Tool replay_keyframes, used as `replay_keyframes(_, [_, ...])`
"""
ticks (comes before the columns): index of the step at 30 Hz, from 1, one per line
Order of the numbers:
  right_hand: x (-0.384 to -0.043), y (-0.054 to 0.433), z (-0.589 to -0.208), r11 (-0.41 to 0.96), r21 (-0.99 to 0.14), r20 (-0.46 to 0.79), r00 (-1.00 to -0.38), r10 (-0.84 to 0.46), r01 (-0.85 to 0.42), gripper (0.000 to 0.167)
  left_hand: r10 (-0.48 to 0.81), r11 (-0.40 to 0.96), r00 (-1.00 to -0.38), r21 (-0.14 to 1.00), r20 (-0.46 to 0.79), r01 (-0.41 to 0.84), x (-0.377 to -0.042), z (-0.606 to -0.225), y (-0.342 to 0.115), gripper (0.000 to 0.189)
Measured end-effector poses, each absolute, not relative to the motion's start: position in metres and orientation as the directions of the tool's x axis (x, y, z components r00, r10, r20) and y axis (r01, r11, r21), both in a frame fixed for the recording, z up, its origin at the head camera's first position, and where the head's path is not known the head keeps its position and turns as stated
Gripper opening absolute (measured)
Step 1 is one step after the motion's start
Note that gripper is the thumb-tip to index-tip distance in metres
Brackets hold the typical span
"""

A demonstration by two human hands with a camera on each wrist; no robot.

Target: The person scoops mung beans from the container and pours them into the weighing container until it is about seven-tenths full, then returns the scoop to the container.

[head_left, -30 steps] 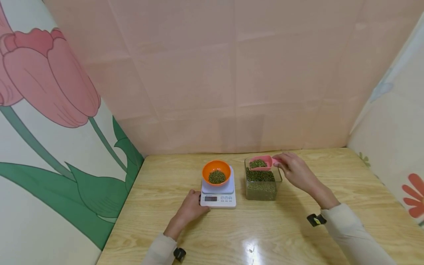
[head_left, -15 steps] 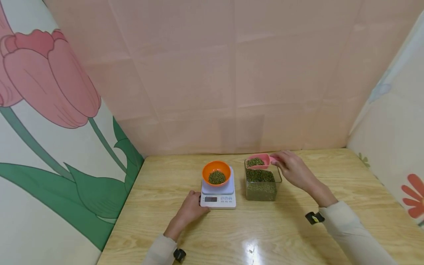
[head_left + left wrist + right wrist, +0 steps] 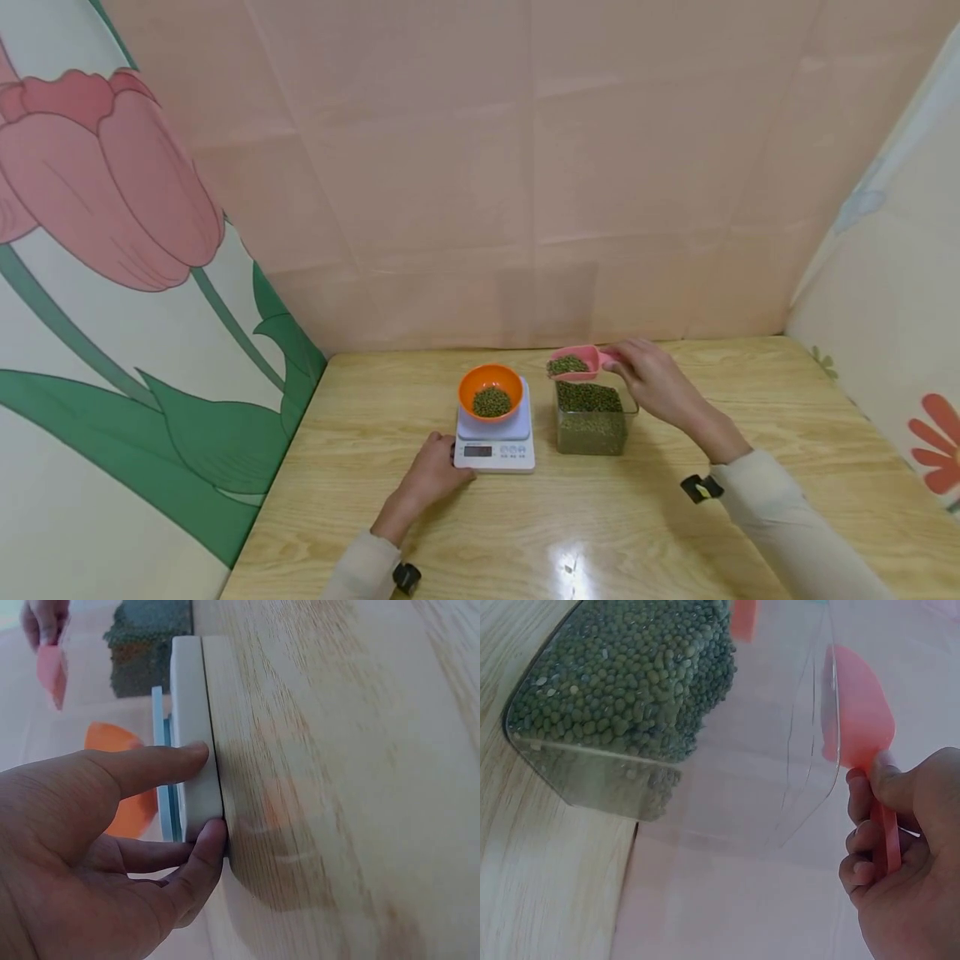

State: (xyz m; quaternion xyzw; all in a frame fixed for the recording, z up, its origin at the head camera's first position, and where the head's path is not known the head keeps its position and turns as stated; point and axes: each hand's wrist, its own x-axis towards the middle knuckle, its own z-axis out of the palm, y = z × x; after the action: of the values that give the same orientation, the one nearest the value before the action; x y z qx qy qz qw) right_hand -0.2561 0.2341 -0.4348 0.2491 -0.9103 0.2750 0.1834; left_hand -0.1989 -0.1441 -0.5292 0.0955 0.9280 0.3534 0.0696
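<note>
In the head view my right hand (image 3: 654, 382) grips the handle of a pink scoop (image 3: 588, 360) loaded with mung beans (image 3: 567, 364). The scoop is above the back left rim of a clear container (image 3: 592, 435) part filled with mung beans. My right wrist view shows the fingers wrapped round the scoop's handle (image 3: 886, 832). On the left, my left hand (image 3: 437, 468) holds the front left corner of a white kitchen scale (image 3: 495, 464), thumb on its front edge (image 3: 196, 712). An orange bowl (image 3: 468, 383) with some beans stands on the scale; its display is too small to read.
Scale and container stand side by side on a wooden table (image 3: 390, 383), a narrow gap between them. A pink-covered wall (image 3: 420, 208) rises behind the table's back edge. Painted walls (image 3: 187, 400) flank both sides.
My right hand has moved left with the loaded scoop, from over the container's middle to its back left rim. The left hand and scale have kept their place.
</note>
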Motion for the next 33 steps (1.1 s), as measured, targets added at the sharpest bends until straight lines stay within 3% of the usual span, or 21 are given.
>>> replay_keyframes(7, [-0.258, 0.224, -0.430, 0.706, -0.391, 0.500, -0.781, -0.374, -0.590, 0.015, 0.226, 0.726, -0.972, 0.676, -0.062, 0.125, -0.199, -0.528, -0.144, 0.050])
replay_keyframes(33, [-0.271, 0.196, -0.426, 0.671, -0.431, 0.435, -0.791, -0.431, -0.603, 0.024, 0.225, 0.727, -0.971, 0.677, -0.077, 0.115, -0.195, -0.523, -0.144, 0.046])
